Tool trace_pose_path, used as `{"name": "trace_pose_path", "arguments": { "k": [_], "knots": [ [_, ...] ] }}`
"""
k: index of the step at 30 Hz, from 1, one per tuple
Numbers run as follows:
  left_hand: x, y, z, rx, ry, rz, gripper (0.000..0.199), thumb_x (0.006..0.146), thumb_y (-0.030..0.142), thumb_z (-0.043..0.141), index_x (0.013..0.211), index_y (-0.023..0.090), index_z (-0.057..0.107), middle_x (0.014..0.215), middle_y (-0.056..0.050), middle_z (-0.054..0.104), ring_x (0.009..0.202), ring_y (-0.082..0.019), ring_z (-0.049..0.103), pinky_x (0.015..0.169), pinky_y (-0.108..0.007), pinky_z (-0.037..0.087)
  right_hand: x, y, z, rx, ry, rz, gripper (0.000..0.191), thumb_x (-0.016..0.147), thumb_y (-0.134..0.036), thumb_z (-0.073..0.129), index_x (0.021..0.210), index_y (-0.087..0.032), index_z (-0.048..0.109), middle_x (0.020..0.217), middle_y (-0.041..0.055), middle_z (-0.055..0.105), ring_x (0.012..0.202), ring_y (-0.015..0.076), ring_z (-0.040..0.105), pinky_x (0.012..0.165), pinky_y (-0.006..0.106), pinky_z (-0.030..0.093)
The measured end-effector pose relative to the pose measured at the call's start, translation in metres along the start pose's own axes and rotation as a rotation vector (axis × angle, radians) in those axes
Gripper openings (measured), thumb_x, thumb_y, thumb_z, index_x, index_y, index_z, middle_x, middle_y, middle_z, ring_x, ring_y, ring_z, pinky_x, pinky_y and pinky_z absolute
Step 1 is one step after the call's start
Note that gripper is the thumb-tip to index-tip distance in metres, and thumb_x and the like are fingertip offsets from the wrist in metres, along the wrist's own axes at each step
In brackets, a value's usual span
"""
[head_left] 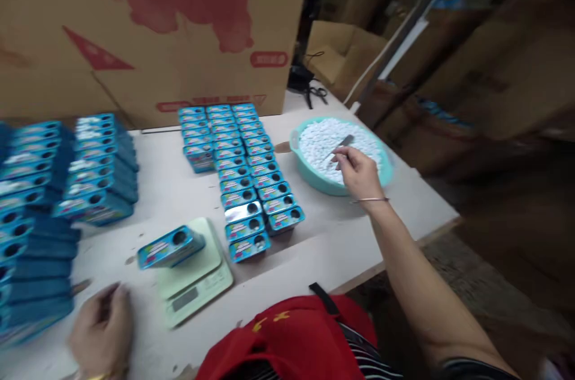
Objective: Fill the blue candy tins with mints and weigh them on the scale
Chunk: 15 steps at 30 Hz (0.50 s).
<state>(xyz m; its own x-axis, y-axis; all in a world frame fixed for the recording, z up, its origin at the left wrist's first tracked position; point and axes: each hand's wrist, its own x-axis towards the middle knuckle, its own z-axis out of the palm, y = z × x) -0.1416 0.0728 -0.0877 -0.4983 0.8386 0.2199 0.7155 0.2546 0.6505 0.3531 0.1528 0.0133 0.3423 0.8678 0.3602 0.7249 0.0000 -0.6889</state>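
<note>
A turquoise basin (pixel 309 173) full of small white pellets stands at the right of the table. My right hand (pixel 357 170) is over it, its fingers pinched near the thin handle of a metal scoop (pixel 345 141) that lies on the pellets. On the left, my left hand (pixel 103 326) rests curled at the table's front, blurred; whether its fingers hold anything is hidden. Between them, a pale green kitchen scale (pixel 202 293) carries one blue box (pixel 168 250) with a round hole in its top.
Rows of blue boxes (pixel 245 182) stand mid-table, with more blue boxes (pixel 103 170) at the left. Behind rises a large cardboard carton (pixel 202 26). Black scissors (pixel 314 93) lie at the back right corner. A metal pole (pixel 395 44) slants behind the basin.
</note>
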Motion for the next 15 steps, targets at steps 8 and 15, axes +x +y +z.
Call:
{"name": "trace_pose_path", "arguments": {
  "k": [8, 15],
  "knots": [
    [-0.005, -0.013, -0.004, -0.026, 0.015, 0.060, 0.039, 0.075, 0.051, 0.052, 0.087, 0.015, 0.063, 0.076, -0.003, 0.061, 0.060, -0.012, 0.050, 0.062, -0.026, 0.044, -0.073, -0.169, 0.073, 0.444, -0.581, -0.511, 0.024, 0.091, -0.017, 0.044, 0.100, -0.022, 0.065, 0.100, 0.0027, 0.069, 0.091, 0.0133, 0.063, 0.084, 0.031, 0.051],
    [-0.008, -0.016, -0.006, -0.087, 0.024, 0.046, 0.037, 0.076, 0.049, 0.053, 0.088, 0.015, 0.063, 0.075, -0.002, 0.061, 0.060, -0.011, 0.050, 0.062, -0.025, 0.045, -0.092, -0.187, 0.129, 0.102, -0.725, -0.730, 0.038, 0.087, -0.007, 0.044, 0.117, -0.023, 0.061, 0.097, 0.0051, 0.069, 0.089, 0.0181, 0.059, 0.081, 0.032, 0.048]
  ]
}}
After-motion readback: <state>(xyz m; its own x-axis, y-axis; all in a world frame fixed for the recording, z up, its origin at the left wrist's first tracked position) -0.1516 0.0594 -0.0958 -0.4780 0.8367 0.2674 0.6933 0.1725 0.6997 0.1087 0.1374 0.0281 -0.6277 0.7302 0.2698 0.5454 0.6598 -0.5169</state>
